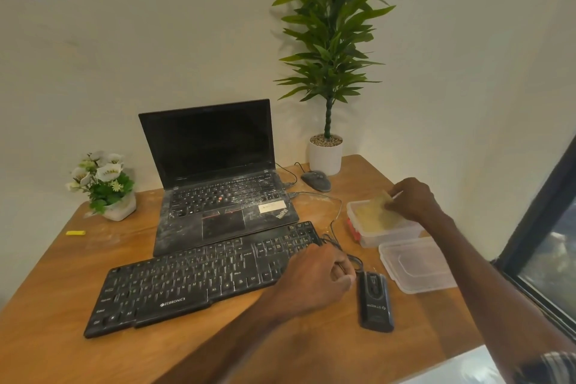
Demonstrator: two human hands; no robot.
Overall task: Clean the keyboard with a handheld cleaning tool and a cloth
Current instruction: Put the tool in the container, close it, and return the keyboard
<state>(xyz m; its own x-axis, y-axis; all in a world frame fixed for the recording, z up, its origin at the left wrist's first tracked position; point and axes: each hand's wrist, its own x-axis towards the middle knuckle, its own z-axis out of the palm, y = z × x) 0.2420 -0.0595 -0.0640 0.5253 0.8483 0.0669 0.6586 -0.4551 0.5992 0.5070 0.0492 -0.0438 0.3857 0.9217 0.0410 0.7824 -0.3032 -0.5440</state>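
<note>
A black dusty keyboard [193,277] lies slanted on the wooden desk [62,259] in front of a dusty open laptop [218,184]. My left hand [314,277] rests at the keyboard's right end with its fingers curled; what they hold is hidden. A black handheld cleaning tool [375,301] lies just right of that hand. My right hand [411,199] pinches a yellowish cloth [378,210] at the open clear plastic box [386,235].
The box's clear lid [417,265] lies in front of it. A grey mouse [316,181] and a tall potted plant [325,153] stand at the back right, a small flower pot [106,187] at the left. A yellow item [75,232] lies near the left edge. Cables [336,227] run between laptop and keyboard.
</note>
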